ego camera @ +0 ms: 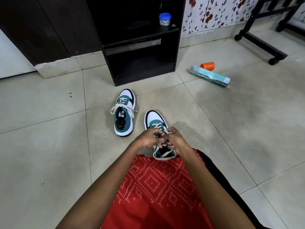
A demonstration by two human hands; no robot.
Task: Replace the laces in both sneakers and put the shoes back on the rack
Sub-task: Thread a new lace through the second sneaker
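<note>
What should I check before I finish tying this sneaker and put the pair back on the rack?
1. Grip: ok, left hand and right hand both pinch the lace of the near sneaker.
2. Near knot: cannot tell, the hands cover it.
3. Far sneaker threaded: ok, but its lace ends lie loose on both sides.
4. Bottom shelf of the rack: ok, nothing shows on it.
5. Way to the rack: ok, bottle and orange cup lie off to the right.

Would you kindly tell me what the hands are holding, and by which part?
The left hand and the right hand each pinch the white lace, above the upper eyelets of the nearer sneaker.
</note>
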